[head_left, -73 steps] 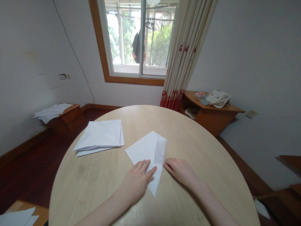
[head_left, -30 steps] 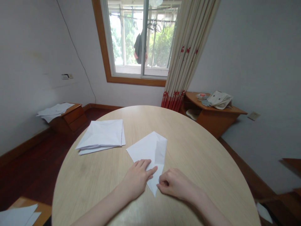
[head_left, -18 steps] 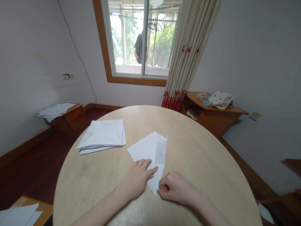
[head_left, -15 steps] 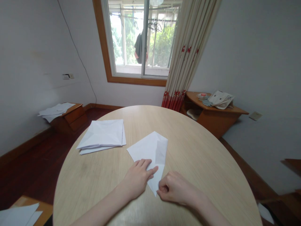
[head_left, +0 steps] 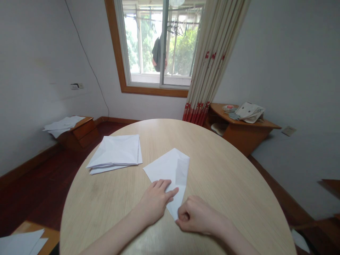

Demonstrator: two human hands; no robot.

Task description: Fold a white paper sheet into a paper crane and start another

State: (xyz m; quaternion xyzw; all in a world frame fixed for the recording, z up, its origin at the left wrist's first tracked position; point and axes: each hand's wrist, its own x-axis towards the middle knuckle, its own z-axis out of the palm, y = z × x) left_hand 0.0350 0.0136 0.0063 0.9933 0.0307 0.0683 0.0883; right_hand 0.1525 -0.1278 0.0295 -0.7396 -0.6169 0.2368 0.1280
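A folded sheet of white paper (head_left: 166,166) lies on the round wooden table (head_left: 228,177), its narrow point toward me and a flap turned over along its right side. My left hand (head_left: 156,200) rests flat on the lower left part of the sheet, fingers stretched out and open. At the bottom point, my right hand (head_left: 196,214) is closed in a fist, its thumb side against the sheet's right edge. The exact contact under that fist is hidden.
A stack of folded white paper (head_left: 117,150) lies on the table's left side. Loose sheets cover a low cabinet (head_left: 83,132) at the left and another surface at the lower left. A corner shelf (head_left: 244,136) with a cloth bag (head_left: 251,111) stands behind right.
My right fist has slid slightly down and toward me along the paper's right edge, to its bottom point. The left hand and the sheet have stayed in place.
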